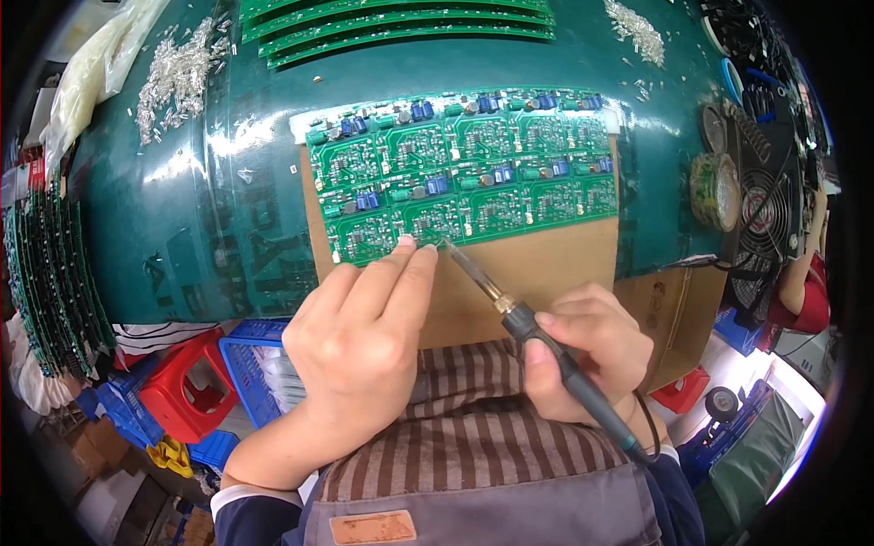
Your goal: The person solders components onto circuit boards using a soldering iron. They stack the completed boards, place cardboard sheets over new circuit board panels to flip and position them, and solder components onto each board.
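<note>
A panel of green circuit boards (428, 218) lies on a sheet of cardboard (519, 282), with blue and silver components in rows across it. My left hand (360, 337) is at the panel's near edge, fingers bent and close together; whatever they may pinch is too small to make out. In my right hand (592, 341) is a soldering iron (521, 320), held by its dark handle like a pen. Its tip points up and left to the near edge of the panel, just right of my left fingertips. Whether the tip touches the board I cannot tell.
More green boards (401, 29) are stacked at the far side of the green tabletop (246, 200). Small clear parts (177, 77) form a pile at far left, with another pile (637, 35) at far right. A tape roll (715, 191) and a fan (756, 205) stand right. Boards (50, 273) stand upright at left.
</note>
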